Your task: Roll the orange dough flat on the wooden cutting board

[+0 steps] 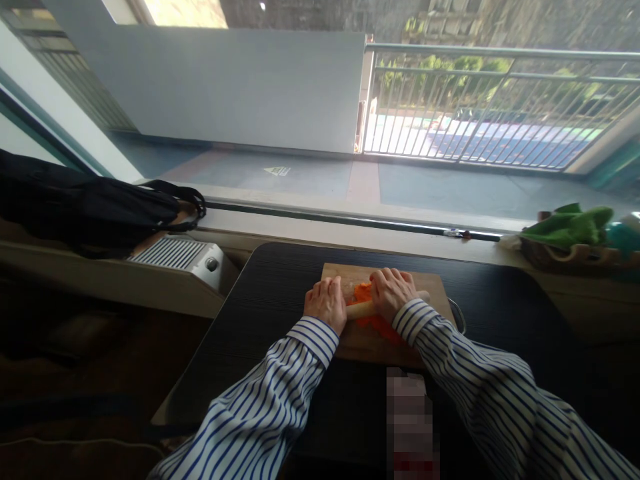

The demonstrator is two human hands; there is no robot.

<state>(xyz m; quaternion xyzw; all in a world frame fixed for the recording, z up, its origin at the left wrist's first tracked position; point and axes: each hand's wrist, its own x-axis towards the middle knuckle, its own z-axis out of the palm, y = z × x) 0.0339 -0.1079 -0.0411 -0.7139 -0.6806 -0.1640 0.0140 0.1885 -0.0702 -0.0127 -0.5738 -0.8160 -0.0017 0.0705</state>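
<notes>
A wooden rolling pin lies across a wooden cutting board, with both hands closed over it. My left hand grips its left part, fingers curled over the top. Farther right, my right hand is wrapped round the pin, whose end sticks out past the knuckles. Under and around the pin is a flattened orange sheet that looks like dough or clay; the pin and my right hand cover part of it.
The board rests on a dark table. A metal loop handle shows at the board's right edge. A black bag and a radiator stand left. A green cloth lies right, by the window. A blurred pale item is near the front.
</notes>
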